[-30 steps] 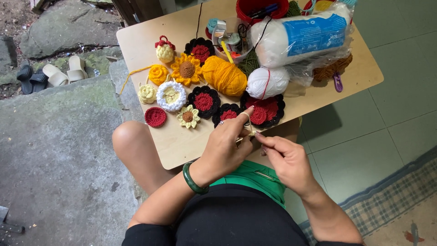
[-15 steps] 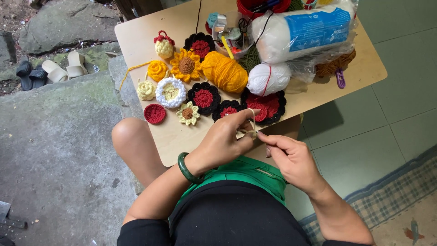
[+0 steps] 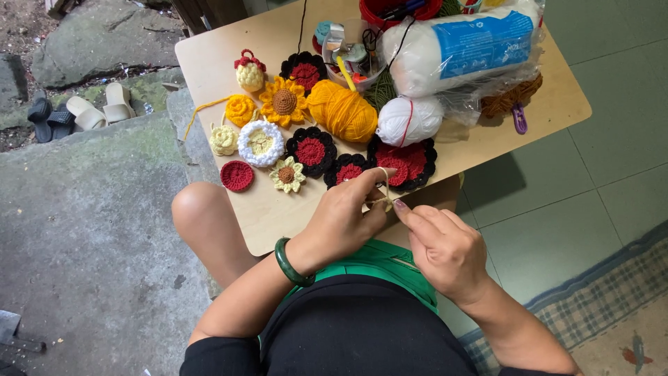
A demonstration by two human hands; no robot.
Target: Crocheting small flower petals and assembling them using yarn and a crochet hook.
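My left hand (image 3: 346,216) and my right hand (image 3: 442,244) meet over the near edge of a low wooden table (image 3: 264,209). Both pinch a small cream crochet piece (image 3: 383,202), with a strand of pale yarn looped over my left forefinger. A green bangle (image 3: 289,263) circles my left wrist. Just beyond my fingers lie black-and-red crocheted flowers (image 3: 310,150), one of them large (image 3: 409,161).
Also on the table are an orange yarn ball (image 3: 343,111), a white yarn ball (image 3: 408,120), a sunflower (image 3: 283,102), a white ring flower (image 3: 261,142), a red disc (image 3: 237,175) and a bagged white roll with a blue label (image 3: 463,45). Sandals (image 3: 76,113) lie on the stone at left.
My hands have stayed together at the table's near edge on the cream piece, with only slight finger movement. The view has shifted a little.
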